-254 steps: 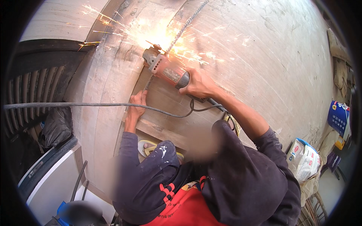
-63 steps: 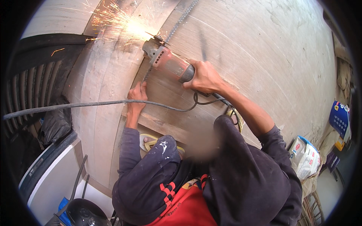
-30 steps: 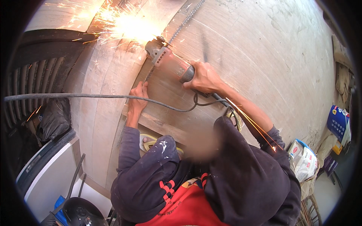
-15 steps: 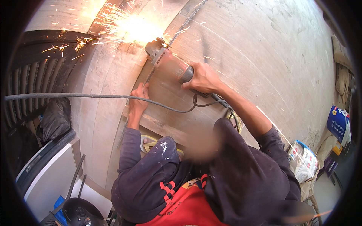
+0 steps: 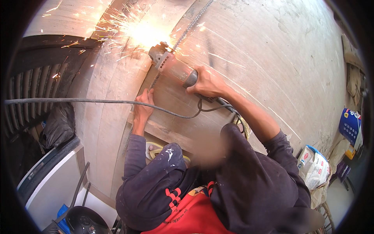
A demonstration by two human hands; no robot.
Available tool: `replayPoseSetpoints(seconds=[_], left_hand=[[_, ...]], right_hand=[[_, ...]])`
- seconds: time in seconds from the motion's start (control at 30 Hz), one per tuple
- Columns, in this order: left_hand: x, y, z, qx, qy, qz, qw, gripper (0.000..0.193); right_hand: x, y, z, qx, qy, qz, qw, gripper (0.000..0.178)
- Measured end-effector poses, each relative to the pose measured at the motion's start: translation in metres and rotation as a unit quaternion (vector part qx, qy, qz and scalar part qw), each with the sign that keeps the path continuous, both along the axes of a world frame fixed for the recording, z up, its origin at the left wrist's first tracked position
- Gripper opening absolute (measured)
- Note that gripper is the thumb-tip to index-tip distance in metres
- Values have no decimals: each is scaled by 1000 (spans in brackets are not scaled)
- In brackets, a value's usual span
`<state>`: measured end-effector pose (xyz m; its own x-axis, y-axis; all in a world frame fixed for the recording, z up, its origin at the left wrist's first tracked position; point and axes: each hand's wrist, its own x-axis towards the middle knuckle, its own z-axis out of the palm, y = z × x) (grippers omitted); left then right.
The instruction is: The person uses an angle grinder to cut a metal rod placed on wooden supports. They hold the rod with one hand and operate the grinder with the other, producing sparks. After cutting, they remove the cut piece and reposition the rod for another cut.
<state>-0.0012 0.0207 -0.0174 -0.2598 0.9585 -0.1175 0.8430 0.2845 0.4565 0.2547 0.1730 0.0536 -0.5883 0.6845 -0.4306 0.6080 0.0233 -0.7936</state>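
My right hand (image 5: pixel 209 82) is closed round the rear body of a red and grey angle grinder (image 5: pixel 174 69). The grinder's head crosses a long ribbed steel bar (image 5: pixel 190 29), and a bright burst of sparks hides the disc and the point of contact. Below the grinder, my left hand (image 5: pixel 143 107) grips the same bar, with its fingers wrapped round it. A wooden board (image 5: pixel 181 99) lies on the floor under the tool and between my hands. The grinder's dark power cord (image 5: pixel 89 100) passes across my left wrist area and loops near my right wrist.
Sparks fly toward a dark slatted panel (image 5: pixel 37 84) at the far left. A crumpled black bag (image 5: pixel 58 123) sits below it. My sandalled foot (image 5: pixel 152 150) is close to the bar. At right are a white sack (image 5: pixel 313 167) and a blue package (image 5: pixel 349 124).
The grinder head has shifted very slightly downward and left along the bar. Spark streaks now reach further to the right. Both hands keep their grip.
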Motion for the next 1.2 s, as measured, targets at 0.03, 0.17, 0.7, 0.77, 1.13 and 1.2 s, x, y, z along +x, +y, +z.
replayPoseSetpoints(seconds=[0.03, 0.17, 0.7, 0.77, 1.13, 1.2], left_hand=[[1, 0, 0, 1, -3, 1, 1000, 38], [1, 0, -1, 9, 1, -4, 1000, 40], [-3, 3, 0, -22, -19, -2, 1000, 47], [-4, 3, -1, -14, -21, -3, 1000, 48], [-9, 5, 1, -15, -73, 0, 997, 51], [-10, 4, -4, -15, -59, -8, 998, 46]], right_hand=[[0, 0, 0, -7, 2, -5, 1000, 51], [-1, 1, -1, -3, -22, -2, 1000, 52], [-1, 2, 4, -15, -19, 4, 1000, 54], [-1, 2, 5, -12, -27, 4, 1000, 54], [-2, 1, 1, -16, -19, 5, 1000, 53], [0, 1, 2, 3, -5, 2, 1000, 53]])
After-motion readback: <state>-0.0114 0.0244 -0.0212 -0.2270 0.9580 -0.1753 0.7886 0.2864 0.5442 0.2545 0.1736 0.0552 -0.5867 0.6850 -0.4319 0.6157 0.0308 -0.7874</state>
